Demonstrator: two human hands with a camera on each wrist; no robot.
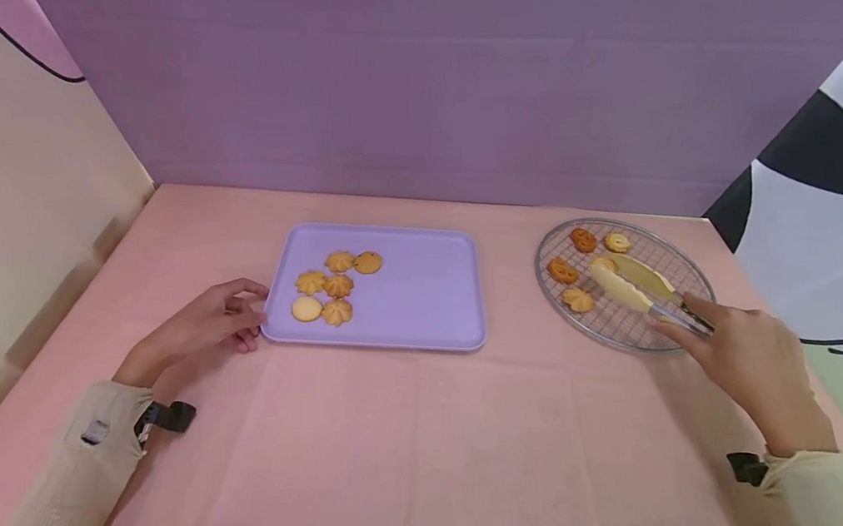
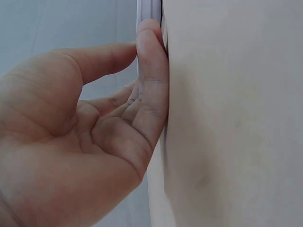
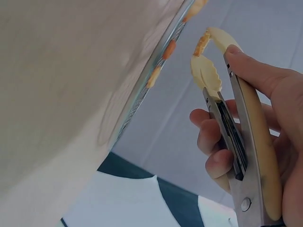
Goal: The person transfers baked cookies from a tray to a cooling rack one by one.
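In the head view, my left hand (image 1: 204,319) is at the left edge of a lilac rectangular tray (image 1: 424,296). The left wrist view shows its thumb and fingers pinching the tray's rim (image 2: 149,10). On the tray's left half lie several cookies, among them a round pale one (image 1: 307,309) and a flower-shaped one (image 1: 337,311). My right hand (image 1: 749,355) grips metal tongs (image 3: 251,156) with cream-coloured tips. Between those tips a cookie (image 3: 201,44) is held, raised above a round wire rack (image 1: 624,337).
Several cookies remain on the rack, including a brown pretzel-shaped one (image 1: 562,271), a pale ring-shaped one (image 1: 617,242) and a flower-shaped one (image 1: 578,298). A pink cloth covers the table (image 1: 422,447). A purple wall (image 1: 451,85) rises behind, with patterned panels at both sides.
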